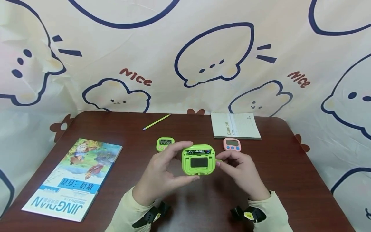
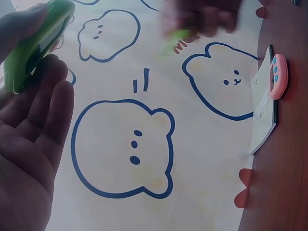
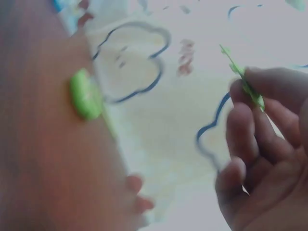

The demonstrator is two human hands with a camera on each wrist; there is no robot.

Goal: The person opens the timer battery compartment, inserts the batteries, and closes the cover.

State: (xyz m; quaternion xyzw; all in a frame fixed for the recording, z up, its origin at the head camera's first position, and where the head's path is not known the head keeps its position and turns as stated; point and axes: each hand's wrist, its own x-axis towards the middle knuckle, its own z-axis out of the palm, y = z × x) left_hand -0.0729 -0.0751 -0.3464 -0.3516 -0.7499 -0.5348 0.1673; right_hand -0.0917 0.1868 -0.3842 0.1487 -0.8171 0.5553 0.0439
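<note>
Up over the table, my left hand (image 1: 162, 172) grips a green digital timer (image 1: 185, 162) by its top and bottom edges. Its back faces me, showing an uncovered battery slot with a battery (image 1: 198, 152) inside and a dark rectangle below. At the timer's right side, my right hand (image 1: 242, 172) pinches a thin green battery cover (image 3: 248, 89) between thumb and fingertips. The left wrist view shows the timer (image 2: 36, 45) edge-on in the left hand (image 2: 29, 139). In that view, the right hand (image 2: 202, 19) is blurred.
Behind the hands lie another green timer (image 1: 165, 143) reading 0020 and a pink timer (image 1: 232, 144). A pencil (image 1: 156, 122) and a white notebook (image 1: 236, 125) rest near the table's far edge. On the left is a colourful book (image 1: 75, 180). A printed curtain (image 1: 162, 58) hangs behind the table.
</note>
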